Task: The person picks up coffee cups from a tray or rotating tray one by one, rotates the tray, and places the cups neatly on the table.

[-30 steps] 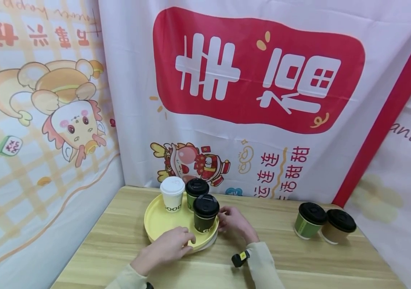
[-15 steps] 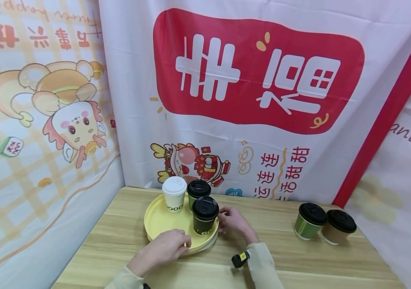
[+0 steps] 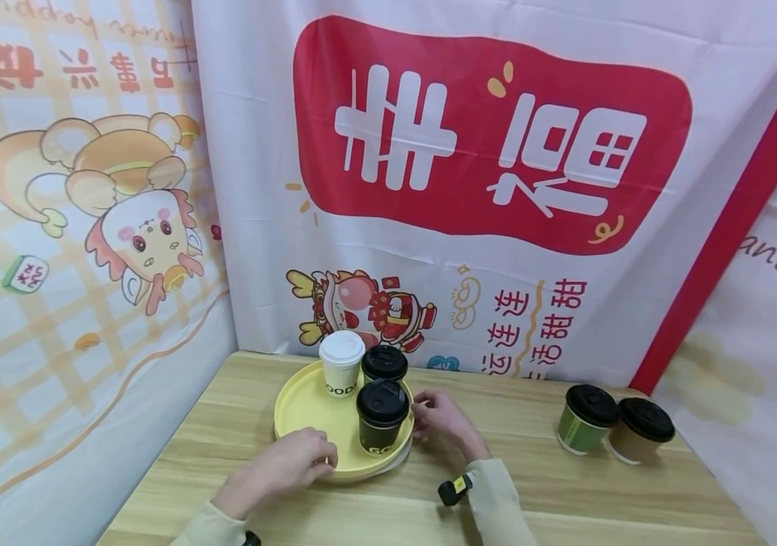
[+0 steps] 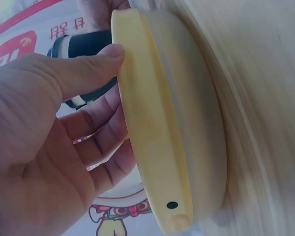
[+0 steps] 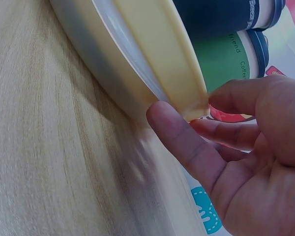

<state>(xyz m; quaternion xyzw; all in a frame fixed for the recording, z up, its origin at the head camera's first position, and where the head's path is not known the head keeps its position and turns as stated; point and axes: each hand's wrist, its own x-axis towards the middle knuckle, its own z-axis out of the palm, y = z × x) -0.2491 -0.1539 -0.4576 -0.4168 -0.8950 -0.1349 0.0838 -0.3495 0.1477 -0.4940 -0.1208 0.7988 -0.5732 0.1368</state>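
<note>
A round yellow turntable (image 3: 306,413) with a raised rim stands on the table. On it are a white-lidded white cup (image 3: 341,368), a black-lidded green cup (image 3: 384,362), partly hidden, and a dark cup with a black lid (image 3: 381,421) in front of it. My left hand (image 3: 286,459) pinches the near-left rim, its thumb (image 4: 91,71) on the edge and its fingers reaching behind it. At the right side my right hand (image 3: 446,421) touches the rim and side with its fingertips, fingers fairly straight; the right wrist view shows the seam above the base (image 5: 96,64).
Two more black-lidded paper cups, one green (image 3: 586,421) and one brown (image 3: 637,432), stand close together on the right of the wooden table (image 3: 538,493). Printed cloth (image 3: 484,136) hangs behind the table, with more at both sides.
The turntable has turned clockwise seen from above: the white cup shifted right, the dark cup left and nearer. My left hand moved left with the rim; the right hand stayed put.
</note>
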